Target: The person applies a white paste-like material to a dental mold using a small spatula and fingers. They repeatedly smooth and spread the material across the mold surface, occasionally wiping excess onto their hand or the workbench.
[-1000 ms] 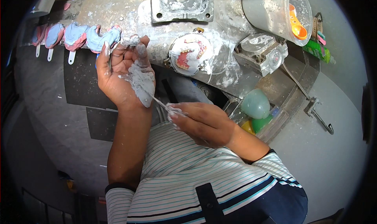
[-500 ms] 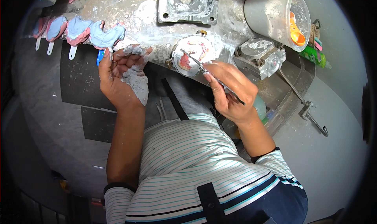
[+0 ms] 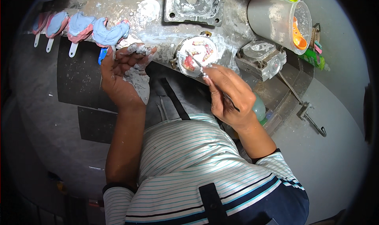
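My left hand (image 3: 118,83) is turned palm up with the fingers curled, cupping a lump of grey-white plaster (image 3: 137,81) smeared over the palm and fingers. In my right hand (image 3: 235,95) is a thin metal spatula (image 3: 198,65), gripped like a pen with its dark handle end showing below the fingers. Its tip is over a round metal flask half (image 3: 177,65) at the bench edge. White plaster fills the flask around a pink wax denture (image 3: 188,62) with pale teeth. Whether the tip touches the plaster cannot be made out.
Impression trays with blue and pink material (image 3: 110,32) line the bench edge at left. A square metal flask part (image 3: 217,12) lies at the back. On the right are another metal flask (image 3: 260,59) and a tub (image 3: 260,20) with an orange scoop (image 3: 299,41).
The spatula tip has shifted slightly across the flask, and my right hand has drawn a little closer to it. My left hand stays cupped around the plaster. The view has shifted slightly.
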Demonstrator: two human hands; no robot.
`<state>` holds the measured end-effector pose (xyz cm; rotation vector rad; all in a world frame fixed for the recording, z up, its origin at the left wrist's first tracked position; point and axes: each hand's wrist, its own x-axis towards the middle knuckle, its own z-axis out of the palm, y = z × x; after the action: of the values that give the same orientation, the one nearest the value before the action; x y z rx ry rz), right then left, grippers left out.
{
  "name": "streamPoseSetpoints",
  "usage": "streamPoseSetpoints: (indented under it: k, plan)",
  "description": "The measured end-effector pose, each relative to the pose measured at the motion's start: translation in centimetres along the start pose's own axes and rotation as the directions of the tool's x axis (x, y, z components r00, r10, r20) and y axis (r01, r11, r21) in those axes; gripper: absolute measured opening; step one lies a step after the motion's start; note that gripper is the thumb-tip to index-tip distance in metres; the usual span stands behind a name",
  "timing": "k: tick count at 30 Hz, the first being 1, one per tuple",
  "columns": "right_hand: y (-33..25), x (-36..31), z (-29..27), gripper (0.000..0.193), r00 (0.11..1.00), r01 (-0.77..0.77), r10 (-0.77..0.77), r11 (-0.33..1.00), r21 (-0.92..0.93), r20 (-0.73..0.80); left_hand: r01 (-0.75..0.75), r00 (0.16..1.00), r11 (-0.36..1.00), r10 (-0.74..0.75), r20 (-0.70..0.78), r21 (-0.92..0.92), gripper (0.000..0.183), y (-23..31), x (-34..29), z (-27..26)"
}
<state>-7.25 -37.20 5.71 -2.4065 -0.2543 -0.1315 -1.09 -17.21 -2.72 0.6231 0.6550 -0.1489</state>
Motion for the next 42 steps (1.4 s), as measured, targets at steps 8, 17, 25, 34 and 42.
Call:
streamPoseSetpoints:
  k: [8,17,25,34,42]
  plan:
    - [-0.1,0.7,0.1,0.015,0.999,-0.021,0.020,1.000,-0.023,-0.037,0.055,0.997,0.995,-0.050,0.062,-0.078,0.037,0.0,0.2,-1.0]
    - [-0.3,0.8,0.0,0.013,0.997,-0.066,0.065,0.998,-0.010,-0.034,0.037,0.999,0.999,-0.037,0.006,-0.022,0.037,0.1,-0.1,-0.8]
    - [-2.6,0.4,-0.8,0.011,0.926,-0.318,0.371,0.862,0.396,-0.066,-0.032,0.998,0.998,0.035,-0.045,0.058,0.035,0.2,-0.1,-0.1]
    - [-2.8,-3.2,1.2,0.020,0.522,-0.364,0.700,-0.334,0.870,0.487,0.531,0.845,0.610,-0.331,0.420,-0.588,0.051,0.7,-0.7,1.8]
    - [-1.9,-3.1,-1.4,0.017,0.711,-0.488,0.695,0.601,0.632,-0.112,-0.023,0.970,0.956,-0.050,0.239,0.293,0.039,-0.1,-0.6,-0.7]
